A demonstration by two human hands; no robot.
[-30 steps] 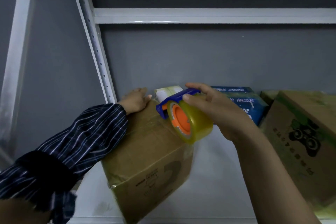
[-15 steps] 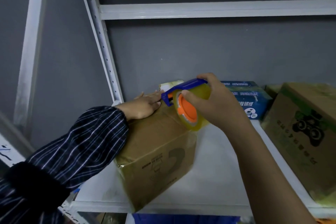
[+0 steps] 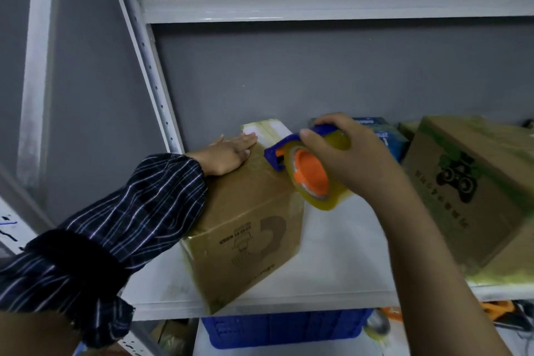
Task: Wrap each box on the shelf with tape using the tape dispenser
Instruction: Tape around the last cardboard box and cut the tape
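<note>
A brown cardboard box [image 3: 245,228] stands on the white shelf [image 3: 341,269], one corner jutting past the front edge. My left hand [image 3: 228,152] lies flat on the box's top near its back edge, fingers straight. My right hand [image 3: 344,156] grips a blue tape dispenser [image 3: 277,154] with an orange hub and a yellowish tape roll [image 3: 315,182]. The dispenser's blue mouth sits at the box's top right edge. A shiny band of tape runs down the box's right front corner.
A larger cardboard box [image 3: 474,182] with a black print sits at the right. Behind the dispenser are a pale small box [image 3: 268,128] and a blue carton [image 3: 387,136]. A white upright [image 3: 147,63] rises at the left. A blue crate [image 3: 283,329] stands below the shelf.
My right hand has drawn the dispenser a little to the right and toward me along the box top. My left hand has flattened further onto the top. The camera has tipped downward.
</note>
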